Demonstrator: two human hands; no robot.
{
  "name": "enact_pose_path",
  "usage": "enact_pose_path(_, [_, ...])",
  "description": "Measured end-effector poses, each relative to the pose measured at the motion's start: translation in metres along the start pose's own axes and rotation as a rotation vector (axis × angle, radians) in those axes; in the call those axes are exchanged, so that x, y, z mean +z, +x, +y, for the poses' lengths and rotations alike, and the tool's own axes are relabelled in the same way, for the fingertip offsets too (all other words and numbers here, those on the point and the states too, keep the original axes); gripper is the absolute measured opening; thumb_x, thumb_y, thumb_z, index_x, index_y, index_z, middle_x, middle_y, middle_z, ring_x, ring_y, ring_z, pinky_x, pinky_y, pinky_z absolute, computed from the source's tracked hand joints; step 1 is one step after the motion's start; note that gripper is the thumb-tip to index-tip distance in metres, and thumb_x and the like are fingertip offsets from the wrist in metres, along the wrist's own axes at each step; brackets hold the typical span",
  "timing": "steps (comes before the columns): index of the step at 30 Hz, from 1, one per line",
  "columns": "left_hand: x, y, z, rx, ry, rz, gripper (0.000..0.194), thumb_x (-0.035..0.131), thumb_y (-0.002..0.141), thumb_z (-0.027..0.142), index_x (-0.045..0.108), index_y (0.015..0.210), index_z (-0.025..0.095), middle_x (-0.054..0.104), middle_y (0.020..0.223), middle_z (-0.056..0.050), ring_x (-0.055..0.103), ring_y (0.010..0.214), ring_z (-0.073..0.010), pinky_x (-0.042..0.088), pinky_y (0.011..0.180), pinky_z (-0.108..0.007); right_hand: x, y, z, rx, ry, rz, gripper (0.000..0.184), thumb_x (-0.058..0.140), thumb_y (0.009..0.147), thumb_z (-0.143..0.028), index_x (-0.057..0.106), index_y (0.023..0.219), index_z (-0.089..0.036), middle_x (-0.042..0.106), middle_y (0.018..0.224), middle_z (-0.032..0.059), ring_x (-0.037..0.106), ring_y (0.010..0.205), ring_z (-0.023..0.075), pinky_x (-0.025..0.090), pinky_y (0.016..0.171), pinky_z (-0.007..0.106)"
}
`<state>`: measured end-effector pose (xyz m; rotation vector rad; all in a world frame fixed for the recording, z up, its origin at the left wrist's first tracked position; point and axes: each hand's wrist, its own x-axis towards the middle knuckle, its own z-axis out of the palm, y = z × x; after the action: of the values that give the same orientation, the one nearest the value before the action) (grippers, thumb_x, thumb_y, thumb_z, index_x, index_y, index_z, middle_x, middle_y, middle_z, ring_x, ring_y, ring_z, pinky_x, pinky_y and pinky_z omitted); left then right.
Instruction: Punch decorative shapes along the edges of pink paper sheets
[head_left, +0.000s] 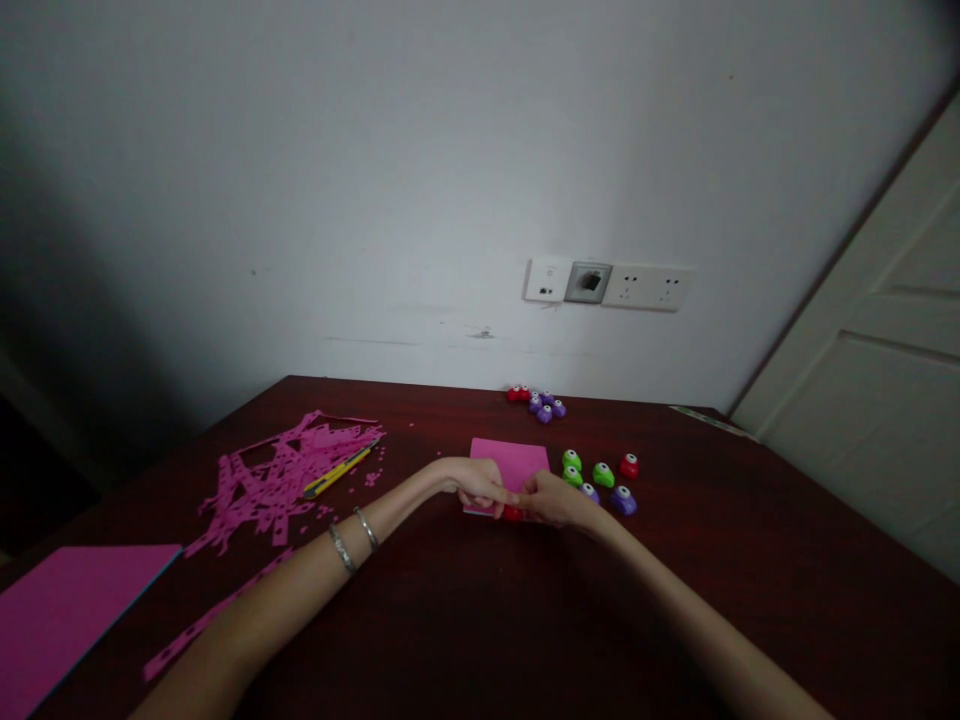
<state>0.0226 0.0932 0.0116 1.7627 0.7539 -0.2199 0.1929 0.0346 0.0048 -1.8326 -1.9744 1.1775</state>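
Head view: a small red plastic punch (512,513) is seen at the near edge of a pink rectangular sheet (510,458), on a dark red-brown wooden desk (450,620).
Left hand (478,482): curled, its fingertips closed in against the red punch; their exact placement is partly hidden.
Right hand (557,498): closed on the punch's other side, fingers bent and met by the left fingertips.
Handling: the punch is judged light, hard and somewhat slippery, best held by its sides; the sheet is judged thin, flexible and easily creased, best steadied flat near an edge.
Right of the sheet: green punches (603,475), purple punches (623,500) and another red punch (628,465) are grouped.
Far edge: more red and purple punches (545,412) are clustered near the wall.
Left side: pink perforated scraps (279,482) are heaped beside a yellow cutter (339,475); a larger pink sheet (82,610) is laid nearer the camera.
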Motion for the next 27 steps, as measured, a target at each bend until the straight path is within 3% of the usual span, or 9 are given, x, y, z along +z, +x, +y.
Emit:
enact_pose_path(6, [0.002,-0.003,0.006,0.004,0.159,0.041,0.052,0.057,0.064,0.065,0.060,0.056,0.014,0.034,0.039,0.005,0.026,0.032,-0.0044,0.016,0.035,-0.020,0.003,-0.004,-0.004,-0.108,-0.205,0.186,0.032,0.055,0.073,-0.033,0.046,0.047,-0.016,0.037,0.043,-0.0046,0.032,0.043,0.0066,0.019,0.041,0.021])
enact_pose_path(11, [-0.008,-0.007,0.006,0.088,0.380,0.058,0.038,0.062,0.068,0.051,0.063,0.057,0.015,0.046,0.042,0.003,0.037,0.040,-0.0065,0.025,0.041,-0.021,0.010,-0.007,-0.002,-0.112,-0.267,0.278,0.036,0.053,0.073,-0.043,0.051,0.050,-0.016,0.039,0.045,-0.0036,0.033,0.045,0.0075,0.017,0.043,0.024])
enact_pose_path(15, [-0.033,-0.015,-0.003,0.195,0.323,0.290,0.027,0.066,0.065,0.041,0.067,0.065,0.015,0.058,0.054,0.002,0.046,0.051,-0.0077,0.031,0.050,-0.020,0.011,-0.011,-0.003,-0.087,-0.374,0.372,0.040,0.049,0.076,-0.051,0.057,0.059,-0.015,0.051,0.052,0.0009,0.042,0.047,0.0099,0.019,0.045,0.024])
enact_pose_path(19, [-0.048,-0.016,-0.017,0.220,0.260,0.544,0.027,0.066,0.064,0.038,0.069,0.073,0.013,0.062,0.061,0.000,0.050,0.056,-0.0095,0.034,0.054,-0.020,0.007,-0.017,-0.006,-0.077,-0.412,0.366,0.048,0.046,0.075,-0.061,0.060,0.067,-0.015,0.060,0.062,0.0057,0.049,0.051,0.0128,0.023,0.046,0.024])
enact_pose_path(24, [-0.041,-0.008,-0.021,0.110,0.414,0.709,0.029,0.067,0.062,0.036,0.067,0.082,0.015,0.061,0.064,0.000,0.052,0.058,-0.0109,0.033,0.052,-0.020,0.009,-0.019,-0.010,-0.077,-0.448,0.273,0.053,0.043,0.077,-0.062,0.059,0.058,-0.015,0.059,0.054,0.0063,0.050,0.048,0.0137,0.023,0.044,0.025])
enact_pose_path(27, [-0.034,-0.005,-0.019,0.039,0.505,0.720,0.034,0.068,0.061,0.036,0.066,0.090,0.019,0.062,0.069,0.000,0.054,0.062,-0.0126,0.032,0.052,-0.021,0.013,-0.020,-0.014,-0.085,-0.482,0.275,0.052,0.043,0.078,-0.060,0.062,0.060,-0.015,0.062,0.060,0.0087,0.056,0.055,0.0172,0.029,0.047,0.025])
